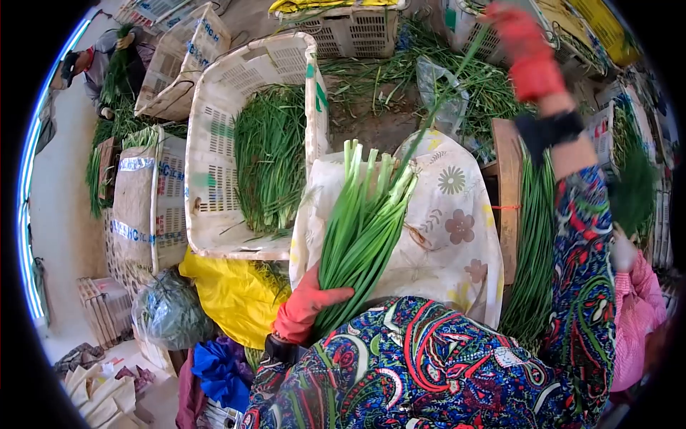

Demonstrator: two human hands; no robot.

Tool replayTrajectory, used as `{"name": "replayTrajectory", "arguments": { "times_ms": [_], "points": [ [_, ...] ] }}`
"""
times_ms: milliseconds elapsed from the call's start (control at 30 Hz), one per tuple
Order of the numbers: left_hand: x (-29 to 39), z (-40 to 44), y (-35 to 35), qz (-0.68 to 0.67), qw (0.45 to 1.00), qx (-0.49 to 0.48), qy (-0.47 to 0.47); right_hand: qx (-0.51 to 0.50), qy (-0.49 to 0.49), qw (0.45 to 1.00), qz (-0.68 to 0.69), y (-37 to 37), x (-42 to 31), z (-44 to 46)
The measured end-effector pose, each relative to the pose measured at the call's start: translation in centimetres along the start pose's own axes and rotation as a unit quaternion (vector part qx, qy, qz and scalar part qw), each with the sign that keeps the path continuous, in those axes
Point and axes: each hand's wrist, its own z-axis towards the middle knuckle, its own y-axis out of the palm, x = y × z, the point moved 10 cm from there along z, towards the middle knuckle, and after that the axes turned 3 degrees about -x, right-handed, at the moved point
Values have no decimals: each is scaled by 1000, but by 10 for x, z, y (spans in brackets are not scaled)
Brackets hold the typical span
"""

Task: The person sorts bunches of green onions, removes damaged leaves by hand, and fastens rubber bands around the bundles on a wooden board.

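Note:
My left hand (307,304), in a red rubber glove, is closed around a bunch of garlic chives (361,236) over my lap. Pale cut ends point away from me; the green leaves run down toward my body. Raised at the upper right, my right hand (525,53) wears a matching glove and is blurred by motion. A long thin chive leaf (451,89) stretches from that hand down to the bunch, and the fingers appear closed on its upper end. Under the bunch, a white flower-patterned cloth (457,214) covers my lap.
A white plastic crate (204,154) holding more chives stands left of the cloth. Chives lie beside a wooden board (506,186) at my right. Loose leaves and a clear plastic bag (439,82) litter the floor ahead. Co-workers show at far left (86,64) and in a pink sleeve (632,322).

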Motion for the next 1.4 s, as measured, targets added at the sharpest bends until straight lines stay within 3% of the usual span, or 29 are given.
{"name": "replayTrajectory", "arguments": {
  "times_ms": [100, 167, 267, 333, 400, 500, 600, 700, 800, 933, 1000, 1100, 1133, 1167, 1200, 1267, 1400],
  "points": [
    [2, 0, -1, 23, 1000, 3, 3, 62, 56, 974, -211, -21, -47, 14],
    [4, 4, 2, 25, 1000, -6, 13, 105, 96, 925, -353, -33, -84, 8],
    [8, 5, 5, 30, 1000, -1, -3, -3, 129, 974, -189, 57, -53, -24],
    [7, 4, 5, 25, 1000, -2, -11, -103, 22, 953, -285, 159, -98, -54],
    [5, 4, 6, 19, 1000, -3, -10, -109, 26, 953, -280, 215, -91, -76],
    [4, 4, 5, 7, 1000, 0, 1, -74, 229, 968, -70, 231, -53, -83],
    [0, 1, 2, 7, 1000, 3, -9, -63, 245, 965, -66, 237, -48, -85],
    [3, 1, 2, 25, 1000, 15, -11, -91, 184, 953, -221, 231, -52, -78],
    [3, -1, 1, 11, 1000, 20, -1, -30, 27, 947, -320, 198, -66, -56],
    [2, -2, -1, 10, 1000, 16, 6, 29, -34, 784, -620, 93, -54, -6],
    [1, -4, -2, 6, 1000, 15, 4, 129, 3, 797, -589, 2, -25, -8],
    [3, -4, -4, 25, 999, 16, 18, 69, 34, 929, -362, 35, -69, -10],
    [1, -3, -4, 13, 1000, 13, 5, -183, 215, 947, -156, 123, -72, -37],
    [1, -2, -4, 3, 1000, 11, -4, -265, 185, 944, -68, 161, -82, -53],
    [1, -2, -4, -6, 1000, 9, -12, -272, 4, 948, -165, 183, -101, -66],
    [-3, -2, -4, -15, 1000, 4, -24, -312, 104, 936, -122, 211, -87, -83],
    [-10, 1, -4, -8, 1000, 0, -30, -334, 128, 925, -132, 214, -78, -84]
  ]
}}
